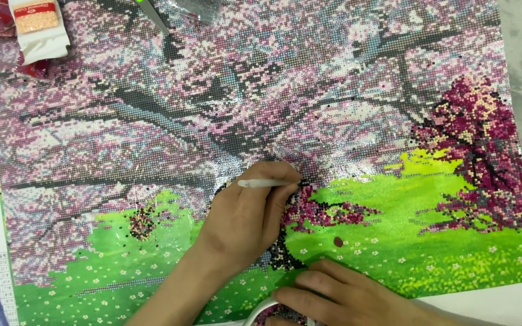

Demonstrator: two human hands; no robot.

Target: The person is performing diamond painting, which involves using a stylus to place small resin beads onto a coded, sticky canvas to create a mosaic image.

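Pen (267, 183) in left hand (246, 217) over canvas (152, 121)

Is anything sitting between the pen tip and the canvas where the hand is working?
Nothing visible. The left hand holds the white pen low over the canvas. The tip is hidden behind the fingertips. The right hand lies below, off to the side.

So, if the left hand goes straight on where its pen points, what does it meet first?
Nothing raised, it seems: the white pen in the left hand points right across the flat beaded canvas, toward the dark magenta tree. Depth is unclear.
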